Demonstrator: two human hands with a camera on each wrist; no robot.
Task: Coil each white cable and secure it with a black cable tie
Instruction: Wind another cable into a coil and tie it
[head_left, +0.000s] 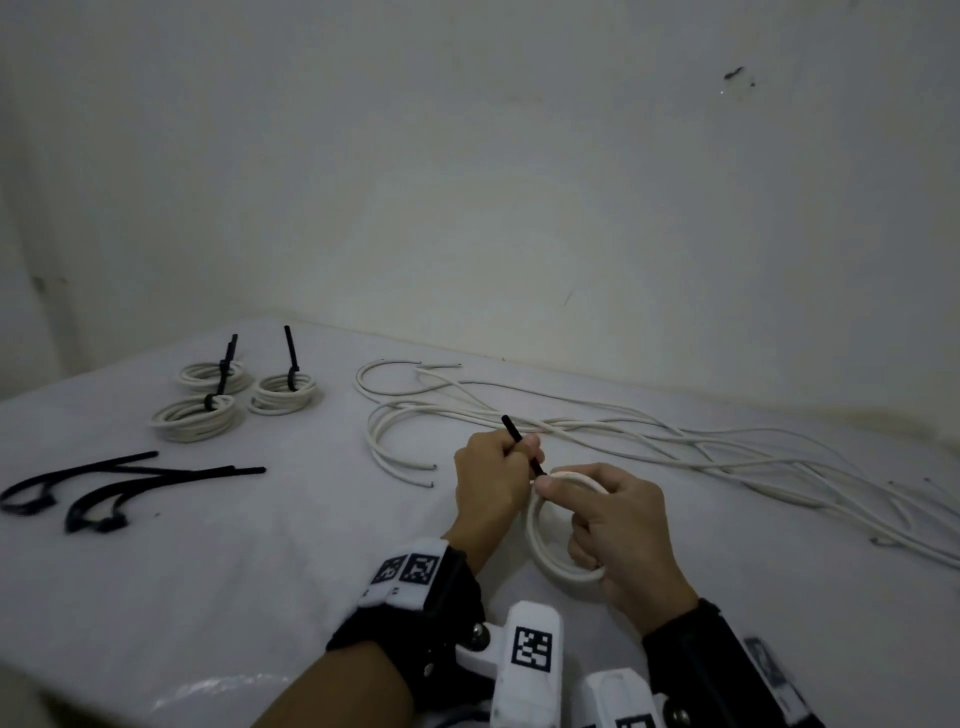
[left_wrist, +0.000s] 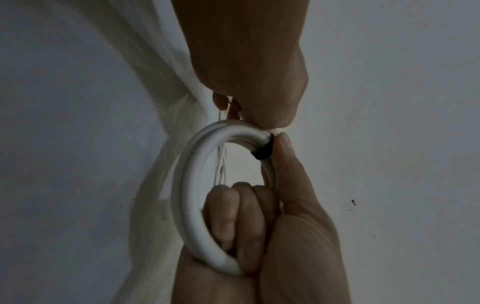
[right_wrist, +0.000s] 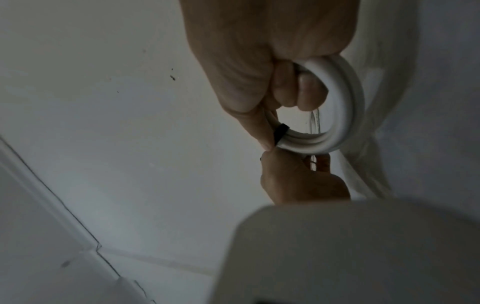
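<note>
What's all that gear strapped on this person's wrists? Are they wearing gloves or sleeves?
No gloves or sleeves: the left hand and right hand are bare, as are the forearms. Each wrist carries a black strap with metal studs. White blocky housings are mounted on the straps, printed with square black-and-white coded markers. A white band with two more markers wraps the left wrist.

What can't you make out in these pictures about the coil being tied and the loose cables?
1. Cable tie lock: in the head view it is covered by the left hand and the right hand. The wrist views show only a black band, so fastening is unclear.
2. Coil turns: the right hand's fingers cover part in every view.
3. Loose cables: in the head view they overlap and are cut off by the right edge, so they can't be counted.
</note>
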